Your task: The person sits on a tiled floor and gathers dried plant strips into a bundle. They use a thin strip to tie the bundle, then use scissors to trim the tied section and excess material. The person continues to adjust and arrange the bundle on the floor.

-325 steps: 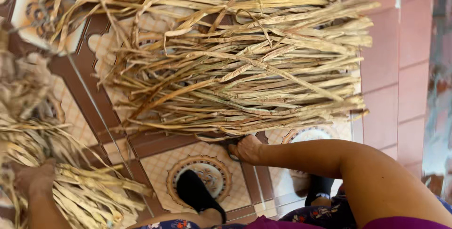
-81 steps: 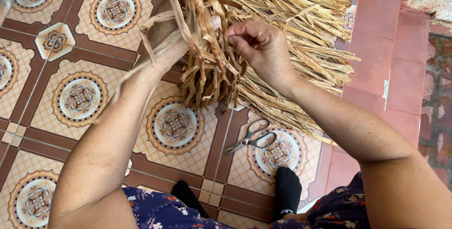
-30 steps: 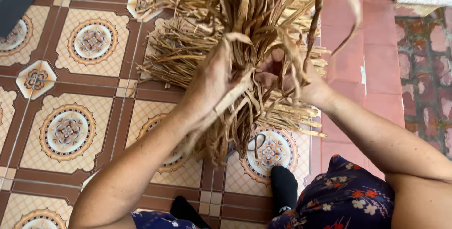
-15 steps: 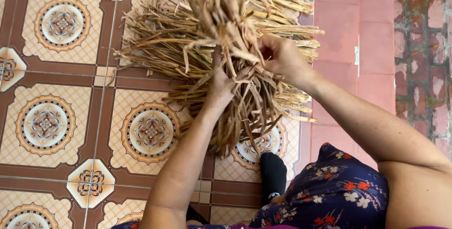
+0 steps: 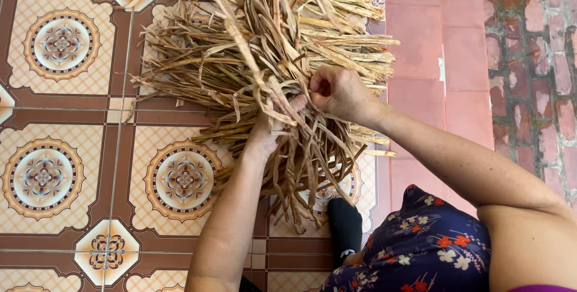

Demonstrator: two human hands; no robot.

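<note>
Here, we read outward from the bundle of dried leaf strips (image 5: 282, 130):
Left hand (image 5: 267, 130): clamped around the bundle's waist, mostly buried in strips; we judge this keeps the gather tight.
Right hand (image 5: 339, 92): just right of that waist, fingers pinched together on a strip, apparently pulling it taut.
Bundle: lifted above the loose pile of strips (image 5: 240, 39), its tails hanging toward our dark sock (image 5: 344, 226).
Floor: patterned tiles (image 5: 54, 172) left of the bundle, red step (image 5: 415, 45) to its right.

Bare tiled floor (image 5: 72, 166) left of straw pile (image 5: 270, 45)
</note>
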